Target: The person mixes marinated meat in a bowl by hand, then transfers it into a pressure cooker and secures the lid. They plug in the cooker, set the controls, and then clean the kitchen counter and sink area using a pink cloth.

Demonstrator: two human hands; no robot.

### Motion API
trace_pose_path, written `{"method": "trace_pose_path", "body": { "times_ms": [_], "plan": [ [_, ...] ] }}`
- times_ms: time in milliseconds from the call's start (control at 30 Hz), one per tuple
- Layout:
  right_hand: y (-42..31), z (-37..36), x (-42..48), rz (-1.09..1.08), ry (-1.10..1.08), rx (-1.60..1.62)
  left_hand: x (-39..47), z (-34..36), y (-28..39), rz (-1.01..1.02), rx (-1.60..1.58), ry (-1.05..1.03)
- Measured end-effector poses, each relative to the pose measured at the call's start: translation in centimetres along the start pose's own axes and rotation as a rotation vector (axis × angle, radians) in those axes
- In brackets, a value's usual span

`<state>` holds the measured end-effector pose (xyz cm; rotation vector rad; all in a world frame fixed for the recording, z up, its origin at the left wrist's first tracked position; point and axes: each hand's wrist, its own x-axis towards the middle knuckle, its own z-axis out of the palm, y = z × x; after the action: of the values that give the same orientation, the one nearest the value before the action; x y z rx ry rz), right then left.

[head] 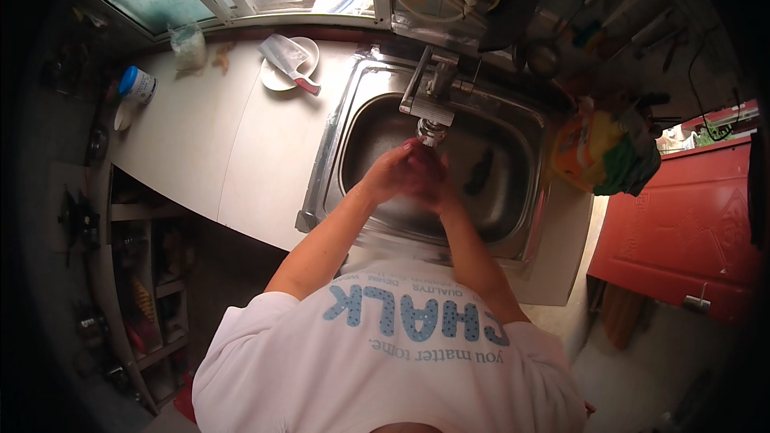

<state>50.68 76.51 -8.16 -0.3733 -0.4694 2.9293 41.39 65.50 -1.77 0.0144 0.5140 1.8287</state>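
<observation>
Under the spout of a chrome faucet, my left hand and my right hand are close together and blurred. A whitish stream of water appears at the spout's mouth, just above my fingers. Between the hands is a dark reddish-purple patch; whether it is a held thing or shaded skin cannot be told. Both hands are over the basin of a stainless steel sink. To the right of my right hand, a dark elongated shape shows on the basin floor, too unclear to name.
Left of the sink, a cleaver with a red handle lies across a white plate on the counter. A plastic bag and a blue-lidded tub stand farther left. A yellow-green bag sits at the sink's right edge.
</observation>
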Motion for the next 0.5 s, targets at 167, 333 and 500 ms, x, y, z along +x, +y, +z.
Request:
{"method": "trace_pose_path", "body": {
  "times_ms": [167,333,500],
  "plan": [
    [-2.8,1.4,-1.2,0.328,-0.144,-0.091,0.9,-0.6,3.0,0.013,0.907,0.146],
    [-3.2,3.8,-1.7,0.396,-0.031,-0.155,0.8,-0.8,3.6,-0.312,0.313,0.275],
    [-2.5,6.2,-1.6,0.546,-0.093,-0.256,2.5,-1.7,3.7,-0.232,0.284,0.036]
  ]
}}
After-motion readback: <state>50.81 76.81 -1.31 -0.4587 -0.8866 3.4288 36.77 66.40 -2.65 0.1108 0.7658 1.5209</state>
